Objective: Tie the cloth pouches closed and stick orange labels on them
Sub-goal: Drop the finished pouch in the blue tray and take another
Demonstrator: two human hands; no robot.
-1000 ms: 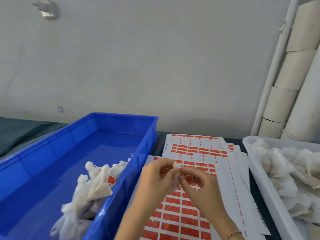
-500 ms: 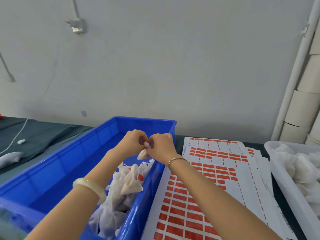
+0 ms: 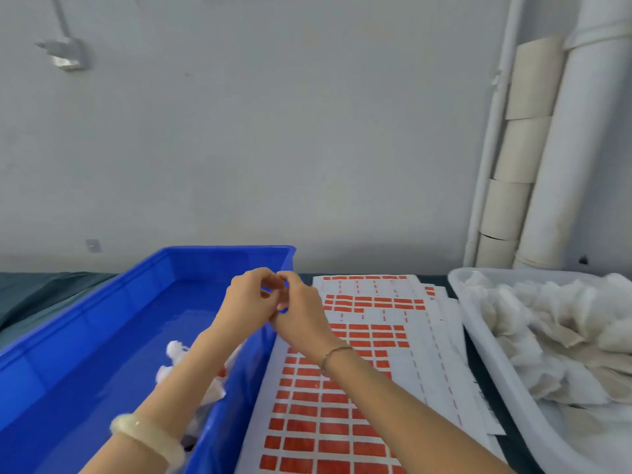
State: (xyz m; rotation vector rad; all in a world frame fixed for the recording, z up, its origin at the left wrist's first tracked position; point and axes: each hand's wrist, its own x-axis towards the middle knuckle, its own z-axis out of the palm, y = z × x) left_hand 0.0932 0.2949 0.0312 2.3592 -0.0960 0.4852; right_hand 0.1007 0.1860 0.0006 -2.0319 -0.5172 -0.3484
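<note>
Head view looks down on two bare hands meeting over the right rim of a blue bin (image 3: 102,302). The left hand (image 3: 248,302) and the right hand (image 3: 301,313) face each other with curled fingers (image 3: 270,280), the tips pressed together in a pinch. Whether anything sits between the fingers I cannot tell, since they hide that spot and only blue plastic shows through the small gap.

Below and to the left of the fingers, inside the bin, lies a small heap of tied white pouches (image 3: 178,350), partly covered by the left forearm; one shows a spot of orange. Below and to the right of the fingers, label sheets (image 3: 420,364) spread across the dark surface (image 3: 476,366), overlapping each other, with rows of orange labels (image 3: 335,429) on them. Far right of the fingers stands a white tray (image 3: 478,336) piled with loose cloth pouches (image 3: 547,323).

A pale bangle (image 3: 147,436) circles the left wrist and a thin bracelet (image 3: 337,352) the right. Cardboard tubes (image 3: 519,148) lean against the wall above and right of the fingers, beside a white pipe (image 3: 581,148).
</note>
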